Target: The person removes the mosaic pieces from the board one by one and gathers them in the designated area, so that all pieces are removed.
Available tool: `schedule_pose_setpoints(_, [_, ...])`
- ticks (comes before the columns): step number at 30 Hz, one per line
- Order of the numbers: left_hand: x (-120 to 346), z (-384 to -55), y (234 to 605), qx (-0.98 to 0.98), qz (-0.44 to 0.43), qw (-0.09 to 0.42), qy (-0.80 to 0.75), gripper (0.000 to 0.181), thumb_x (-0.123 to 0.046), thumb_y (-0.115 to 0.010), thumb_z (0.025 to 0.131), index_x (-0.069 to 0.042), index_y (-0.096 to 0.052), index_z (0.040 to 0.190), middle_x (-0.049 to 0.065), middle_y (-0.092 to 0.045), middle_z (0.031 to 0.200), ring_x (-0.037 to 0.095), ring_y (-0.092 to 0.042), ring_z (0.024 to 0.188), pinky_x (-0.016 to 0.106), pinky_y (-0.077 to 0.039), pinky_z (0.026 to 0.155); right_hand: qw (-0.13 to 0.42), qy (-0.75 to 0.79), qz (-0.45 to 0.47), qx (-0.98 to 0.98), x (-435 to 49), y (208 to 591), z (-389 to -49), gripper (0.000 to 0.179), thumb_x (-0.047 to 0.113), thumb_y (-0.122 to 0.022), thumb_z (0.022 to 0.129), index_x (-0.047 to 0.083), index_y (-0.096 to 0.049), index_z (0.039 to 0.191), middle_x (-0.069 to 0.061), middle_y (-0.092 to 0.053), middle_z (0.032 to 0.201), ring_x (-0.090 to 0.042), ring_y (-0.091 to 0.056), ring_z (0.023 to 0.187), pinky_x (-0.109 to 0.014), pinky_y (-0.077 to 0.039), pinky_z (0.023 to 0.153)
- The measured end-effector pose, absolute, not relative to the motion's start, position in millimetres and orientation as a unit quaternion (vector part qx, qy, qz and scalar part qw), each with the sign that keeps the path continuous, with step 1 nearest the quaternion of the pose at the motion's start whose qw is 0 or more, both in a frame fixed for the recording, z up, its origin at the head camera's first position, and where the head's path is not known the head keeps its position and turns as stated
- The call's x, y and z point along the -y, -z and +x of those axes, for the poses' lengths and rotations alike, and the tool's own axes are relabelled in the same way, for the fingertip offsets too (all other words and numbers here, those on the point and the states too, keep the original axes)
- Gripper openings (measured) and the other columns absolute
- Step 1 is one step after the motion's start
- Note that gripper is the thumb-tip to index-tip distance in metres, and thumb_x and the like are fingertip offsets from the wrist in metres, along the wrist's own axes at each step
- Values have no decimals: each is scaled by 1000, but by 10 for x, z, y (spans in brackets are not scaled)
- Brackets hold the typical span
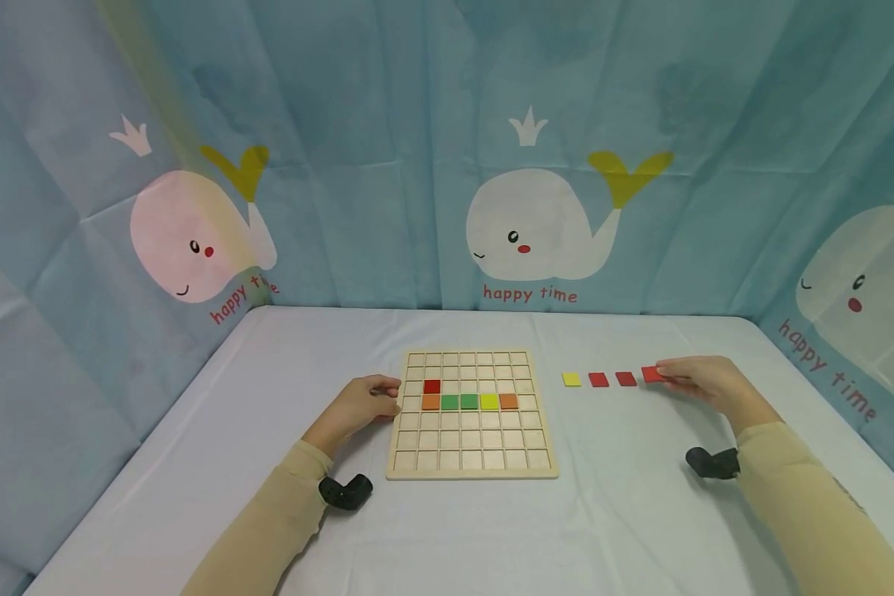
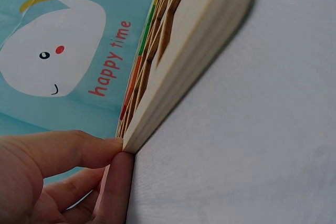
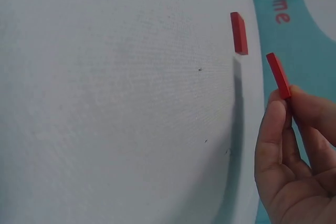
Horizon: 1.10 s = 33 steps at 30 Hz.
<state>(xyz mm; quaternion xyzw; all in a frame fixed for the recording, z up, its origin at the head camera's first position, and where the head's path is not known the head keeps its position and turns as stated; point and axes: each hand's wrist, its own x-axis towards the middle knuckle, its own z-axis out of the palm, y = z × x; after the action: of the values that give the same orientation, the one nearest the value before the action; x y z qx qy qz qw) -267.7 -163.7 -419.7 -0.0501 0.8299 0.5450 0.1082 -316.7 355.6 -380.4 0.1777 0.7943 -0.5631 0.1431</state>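
Observation:
My left hand (image 1: 358, 407) is at the left edge of a square wooden grid board (image 1: 471, 460); its thumb and a finger pinch the edge, seen close up in the left wrist view. Set in the board are a red tile (image 1: 432, 386), an orange tile (image 1: 431, 402) below it, and green, yellow and orange tiles along the same row. Off to the right, my right hand (image 1: 704, 382) pinches a red square tile (image 3: 279, 75) between thumb and fingertips, tilted up over the table in the right wrist view.
Between board and right hand, a yellow tile (image 1: 571, 379) and two red tiles, one nearer the board (image 1: 598, 380) and one nearer the hand (image 1: 626, 379), lie in a row on the white tablecloth (image 1: 626, 513). A blue whale-print curtain (image 1: 387, 232) hangs behind the table.

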Motion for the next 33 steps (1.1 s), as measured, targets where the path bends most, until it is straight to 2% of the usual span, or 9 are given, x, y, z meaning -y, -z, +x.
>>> schedule_pose_setpoints(5, [1633, -2680, 4200, -828, -53, 109, -547, 50, -2, -68, 86, -1, -58, 135, 12, -60, 115, 19, -60, 99, 28, -57, 82, 144, 558, 192, -795, -3559, 3807, -3183, 62, 16, -72, 91, -9, -46, 142, 13, -61, 72, -4, -66, 70, -20, -57, 73])
schedule_pose_setpoints(15, [1618, -2660, 4196, -826, -49, 110, -551, 51, -1, -66, 87, 0, -56, 137, 15, -59, 119, 22, -62, 101, 30, -57, 84, 150, 538, 198, -806, -3594, 3819, -3203, 66, 16, -68, 94, -11, -38, 146, 11, -59, 76, -4, -63, 72, -21, -58, 74])
schedule_pose_setpoints(33, [1625, -2655, 4195, -830, -46, 108, -545, 51, -3, -66, 87, -1, -56, 136, 14, -59, 120, 22, -61, 102, 30, -57, 83, 125, 493, 204, -836, -3563, 3881, -3254, 62, 21, -66, 95, -12, -44, 142, 6, -64, 80, -4, -63, 69, -17, -55, 68])
